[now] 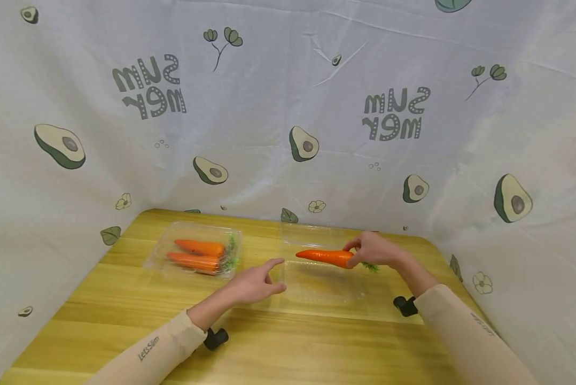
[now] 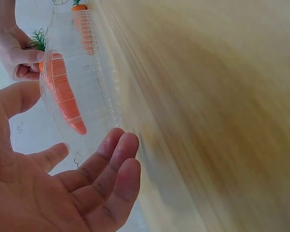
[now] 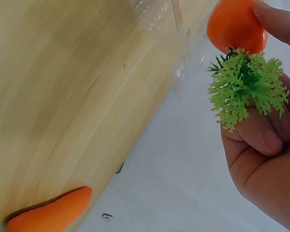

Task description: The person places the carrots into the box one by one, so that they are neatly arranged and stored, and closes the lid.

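My right hand (image 1: 376, 250) pinches an orange carrot (image 1: 324, 258) near its leafy green end, its tip pointing left. The carrot is over an open clear plastic box (image 1: 324, 289) whose lid stands toward the back. In the right wrist view, green leaves (image 3: 246, 87) hang beside the fingers. My left hand (image 1: 256, 283) is at the box's left edge, fingers extended and apart, holding nothing. The left wrist view shows the held carrot (image 2: 65, 94) through the clear wall. Whether the left fingertips touch the box, I cannot tell.
At the left, another clear plastic box (image 1: 172, 232) contains carrots (image 1: 196, 261) with green tops. One more carrot (image 3: 50, 212) lies on the wooden table (image 1: 288, 347) in the right wrist view. A patterned white curtain (image 1: 269, 107) hangs behind and along both sides.
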`<state>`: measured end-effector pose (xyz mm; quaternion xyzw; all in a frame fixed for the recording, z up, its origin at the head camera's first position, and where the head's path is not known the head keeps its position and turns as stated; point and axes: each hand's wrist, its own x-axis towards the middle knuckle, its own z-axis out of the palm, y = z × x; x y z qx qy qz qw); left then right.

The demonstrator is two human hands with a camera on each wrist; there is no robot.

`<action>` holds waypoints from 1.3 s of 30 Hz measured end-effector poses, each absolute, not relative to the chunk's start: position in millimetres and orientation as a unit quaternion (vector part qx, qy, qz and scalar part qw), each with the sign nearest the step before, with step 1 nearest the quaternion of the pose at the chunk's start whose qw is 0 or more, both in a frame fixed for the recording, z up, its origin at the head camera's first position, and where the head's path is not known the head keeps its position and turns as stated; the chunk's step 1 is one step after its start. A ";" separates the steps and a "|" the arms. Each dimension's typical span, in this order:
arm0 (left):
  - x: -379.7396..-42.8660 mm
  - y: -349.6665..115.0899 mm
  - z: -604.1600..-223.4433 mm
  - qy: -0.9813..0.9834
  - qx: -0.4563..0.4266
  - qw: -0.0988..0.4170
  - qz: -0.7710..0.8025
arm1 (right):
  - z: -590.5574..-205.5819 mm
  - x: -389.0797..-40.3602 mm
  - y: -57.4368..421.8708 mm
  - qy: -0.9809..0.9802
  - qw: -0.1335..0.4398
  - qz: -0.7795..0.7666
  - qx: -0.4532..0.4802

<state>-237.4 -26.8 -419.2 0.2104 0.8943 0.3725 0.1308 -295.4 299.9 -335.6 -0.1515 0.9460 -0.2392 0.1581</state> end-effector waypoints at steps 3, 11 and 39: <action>-237.9 -26.6 -419.6 0.895 0.208 0.132 0.371 | -339.3 -298.9 296.8 0.949 0.159 -0.227 -0.149; -238.6 -26.0 -419.2 0.898 0.207 0.130 0.366 | -349.2 -309.0 291.2 0.951 0.160 -0.206 -0.168; -238.1 -24.5 -419.2 0.896 0.210 0.120 0.373 | -374.0 -320.5 267.1 0.969 0.129 -0.096 -0.189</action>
